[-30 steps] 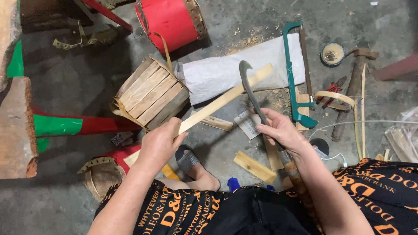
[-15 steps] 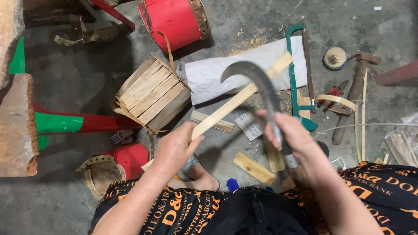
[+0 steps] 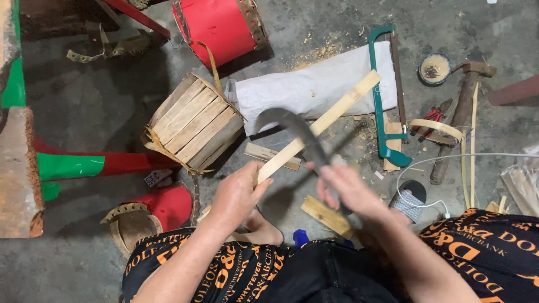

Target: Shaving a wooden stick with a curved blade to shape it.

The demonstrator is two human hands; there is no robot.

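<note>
Curved knife (image 3: 297, 130) lowered, one slat (image 3: 323, 123), two hands

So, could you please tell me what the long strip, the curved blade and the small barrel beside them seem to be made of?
The strip in the left hand looks like pale, unfinished wood or bamboo: straw-coloured, matte, straight-edged. The curved blade in the right hand seems dark, dull metal, though it is motion-blurred. The barrel appears built of bare wooden slats, with visible seams between them.
</note>
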